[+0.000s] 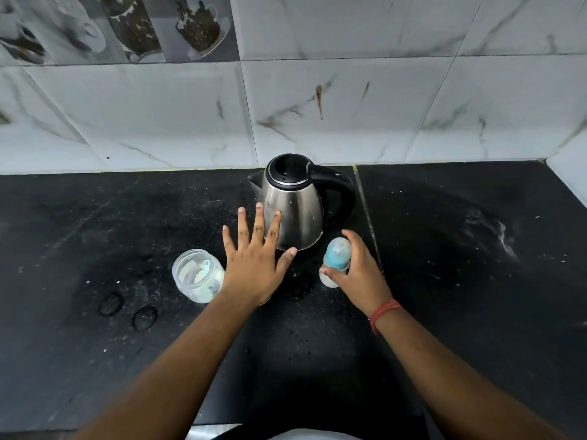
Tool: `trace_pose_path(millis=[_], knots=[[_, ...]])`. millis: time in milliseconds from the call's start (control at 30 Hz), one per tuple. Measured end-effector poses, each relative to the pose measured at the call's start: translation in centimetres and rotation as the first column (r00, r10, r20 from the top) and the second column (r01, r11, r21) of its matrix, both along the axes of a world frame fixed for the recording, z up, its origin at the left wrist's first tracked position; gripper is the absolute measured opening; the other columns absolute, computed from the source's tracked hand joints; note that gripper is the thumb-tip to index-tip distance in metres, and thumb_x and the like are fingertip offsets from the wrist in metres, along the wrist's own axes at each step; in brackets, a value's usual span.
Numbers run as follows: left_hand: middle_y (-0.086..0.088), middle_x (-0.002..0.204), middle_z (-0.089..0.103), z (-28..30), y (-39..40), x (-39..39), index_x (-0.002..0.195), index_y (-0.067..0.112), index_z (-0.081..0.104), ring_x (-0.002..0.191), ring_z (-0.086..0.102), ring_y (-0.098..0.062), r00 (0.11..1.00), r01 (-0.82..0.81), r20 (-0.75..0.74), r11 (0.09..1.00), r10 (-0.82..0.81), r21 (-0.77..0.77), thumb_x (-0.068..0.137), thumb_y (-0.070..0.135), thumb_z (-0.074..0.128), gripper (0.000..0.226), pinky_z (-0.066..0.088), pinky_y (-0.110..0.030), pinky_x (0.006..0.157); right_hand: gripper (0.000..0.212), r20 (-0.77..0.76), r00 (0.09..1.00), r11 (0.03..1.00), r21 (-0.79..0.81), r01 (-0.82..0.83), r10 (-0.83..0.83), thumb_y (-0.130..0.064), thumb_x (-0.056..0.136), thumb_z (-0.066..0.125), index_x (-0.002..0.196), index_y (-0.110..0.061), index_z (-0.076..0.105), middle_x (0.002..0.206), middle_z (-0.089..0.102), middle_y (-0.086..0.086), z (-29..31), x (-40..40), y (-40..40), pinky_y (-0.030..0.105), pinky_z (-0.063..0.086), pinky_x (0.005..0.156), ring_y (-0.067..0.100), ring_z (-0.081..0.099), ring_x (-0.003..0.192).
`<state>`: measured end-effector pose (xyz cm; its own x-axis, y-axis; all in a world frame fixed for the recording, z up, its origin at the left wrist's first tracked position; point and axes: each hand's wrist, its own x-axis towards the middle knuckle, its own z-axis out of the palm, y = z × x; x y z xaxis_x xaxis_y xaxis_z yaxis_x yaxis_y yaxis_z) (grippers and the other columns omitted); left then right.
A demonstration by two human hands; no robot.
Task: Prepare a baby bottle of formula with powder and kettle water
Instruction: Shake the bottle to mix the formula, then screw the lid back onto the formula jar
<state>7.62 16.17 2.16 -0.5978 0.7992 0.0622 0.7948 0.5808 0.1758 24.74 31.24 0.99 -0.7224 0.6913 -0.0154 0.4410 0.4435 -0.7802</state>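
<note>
A steel kettle (297, 201) with a black lid and handle stands on the black counter (444, 249) near the wall. A baby bottle (335, 260) with a blue collar and clear teat stands upright just right of the kettle's base, holding white liquid. My right hand (362, 274) grips the bottle from its right side. My left hand (257, 262) hovers with fingers spread flat in front of the kettle, above the counter. An open clear jar (197, 276) with white powder and a pale scoop inside sits left of my left hand.
A marble-patterned tiled wall (317, 106) rises behind the counter. Water drops and powder specks dot the counter around the jar and kettle. The counter's front edge (222, 427) runs along the bottom of the view. A red thread circles my right wrist.
</note>
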Motion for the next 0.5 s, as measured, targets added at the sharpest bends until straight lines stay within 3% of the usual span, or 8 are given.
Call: trace_pose_path(millis=[200, 333, 500], knots=[[-0.005, 0.172, -0.013, -0.2, 0.0, -0.1, 0.163, 0.031, -0.005, 0.157, -0.017, -0.037, 1.0, -0.001, 0.003, 1.0, 0.001, -0.005, 0.098, 0.07, 0.013, 0.078, 0.001, -0.067, 0.123, 0.096, 0.008, 1.0, 0.999, -0.034, -0.012, 0.012, -0.032, 0.075, 0.088, 0.152, -0.02, 0.032, 0.147, 0.045, 0.002, -0.5, 0.4, 0.1, 0.025, 0.039, 0.107, 0.014, 0.047, 0.131], [-0.006, 0.171, -0.017, 0.3, -0.2, -0.5, 0.163, 0.032, -0.008, 0.156, -0.02, -0.037, 1.0, 0.004, 0.005, 1.0, -0.004, 0.009, 0.098, 0.07, 0.011, 0.077, -0.001, -0.067, 0.123, 0.095, -0.104, 0.994, 1.0, -0.01, 0.021, -0.022, -0.037, 0.076, 0.087, 0.151, -0.02, 0.032, 0.147, 0.045, 0.001, 0.5, 0.5, 0.1, 0.021, 0.037, 0.107, 0.009, 0.044, 0.135], [-0.007, 0.172, -0.015, 1.4, -1.2, -1.7, 0.163, 0.029, -0.004, 0.156, -0.02, -0.037, 1.0, -0.008, -0.017, 0.999, 0.009, 0.034, 0.099, 0.07, 0.011, 0.078, -0.002, -0.067, 0.123, 0.066, -0.292, 0.955, 0.955, 0.291, 0.047, 0.042, -0.03, 0.086, 0.079, 0.14, -0.011, 0.046, 0.14, 0.048, 0.006, 4.1, -1.3, -1.4, 0.015, 0.032, 0.112, 0.013, 0.045, 0.132]])
